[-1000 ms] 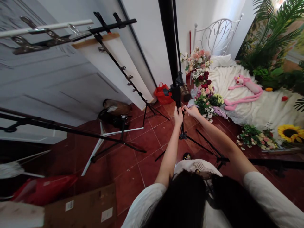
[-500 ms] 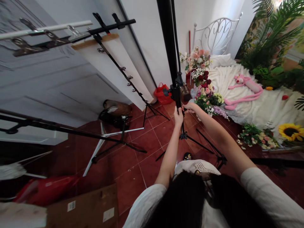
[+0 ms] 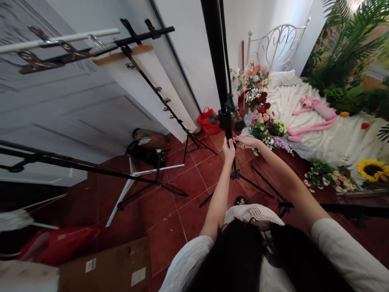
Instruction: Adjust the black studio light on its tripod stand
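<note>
A tall black stand (image 3: pixel 216 61) rises in front of me, with a dark clamp joint (image 3: pixel 225 119) just above my hands. My left hand (image 3: pixel 229 150) is wrapped round the stand's pole below that joint. At the pole's right side is my right hand (image 3: pixel 246 141), fingers bent together close to the pole; whatever they pinch is too small to make out. Lower down, a small knob collar (image 3: pixel 235 174) sits where the stand's legs spread.
On the left, another stand holds white boards (image 3: pixel 170 89) with clips. A red bag (image 3: pixel 209 121) lies by the wall. Flowers (image 3: pixel 263 115) edge a white-draped bed (image 3: pixel 291 97) with a pink plush toy (image 3: pixel 323 111). A cardboard box (image 3: pixel 115 263) is at lower left.
My right hand has shifted slightly down and right, with its wrist turned flatter beside the pole. My left hand stays round the pole.
</note>
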`<move>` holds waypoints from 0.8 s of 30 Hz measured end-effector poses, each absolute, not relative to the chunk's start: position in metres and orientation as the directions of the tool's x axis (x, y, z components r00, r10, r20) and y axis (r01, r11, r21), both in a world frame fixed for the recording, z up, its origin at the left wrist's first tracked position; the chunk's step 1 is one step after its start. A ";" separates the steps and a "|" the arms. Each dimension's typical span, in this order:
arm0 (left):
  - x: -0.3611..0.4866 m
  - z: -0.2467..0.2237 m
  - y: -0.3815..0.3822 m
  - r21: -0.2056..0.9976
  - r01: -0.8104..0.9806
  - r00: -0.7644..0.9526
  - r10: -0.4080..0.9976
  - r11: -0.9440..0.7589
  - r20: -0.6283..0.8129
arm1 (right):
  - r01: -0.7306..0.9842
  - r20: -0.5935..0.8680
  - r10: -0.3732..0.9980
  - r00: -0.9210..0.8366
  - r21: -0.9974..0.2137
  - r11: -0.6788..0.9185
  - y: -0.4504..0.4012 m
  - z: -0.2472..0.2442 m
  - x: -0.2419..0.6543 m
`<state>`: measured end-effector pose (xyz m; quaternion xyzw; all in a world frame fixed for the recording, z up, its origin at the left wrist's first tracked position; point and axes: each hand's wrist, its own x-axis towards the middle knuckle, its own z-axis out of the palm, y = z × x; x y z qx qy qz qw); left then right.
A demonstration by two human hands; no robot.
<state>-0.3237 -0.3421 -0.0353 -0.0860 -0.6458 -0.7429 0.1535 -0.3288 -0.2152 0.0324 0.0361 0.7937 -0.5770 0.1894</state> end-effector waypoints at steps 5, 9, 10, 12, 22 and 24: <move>-0.323 -0.033 -0.343 0.937 0.333 -0.940 -0.116 -0.100 0.322 | 0.315 -0.327 -0.192 -0.925 -0.945 0.094 -0.211 0.013 -0.315; -0.323 -0.032 -0.343 0.935 0.346 -0.934 -0.123 -0.082 0.335 | 0.329 -0.320 -0.214 -0.923 -0.944 -0.006 -0.204 0.004 -0.313; -0.323 -0.032 -0.342 0.933 0.350 -0.933 -0.122 -0.084 0.339 | 0.327 -0.323 -0.222 -0.920 -0.945 0.017 -0.202 0.005 -0.315; -0.322 -0.031 -0.342 0.927 0.361 -0.929 -0.119 -0.097 0.350 | 0.308 -0.325 -0.231 -0.917 -0.945 0.107 -0.197 0.011 -0.321; -0.323 -0.034 -0.342 0.930 0.355 -0.932 -0.113 -0.100 0.344 | 0.216 -0.329 -0.184 -0.926 -0.863 0.457 -0.203 0.028 -0.345; -0.323 -0.034 -0.342 0.933 0.346 -0.935 -0.116 -0.102 0.334 | 0.237 -0.345 -0.162 -0.925 -0.853 0.465 -0.205 0.031 -0.344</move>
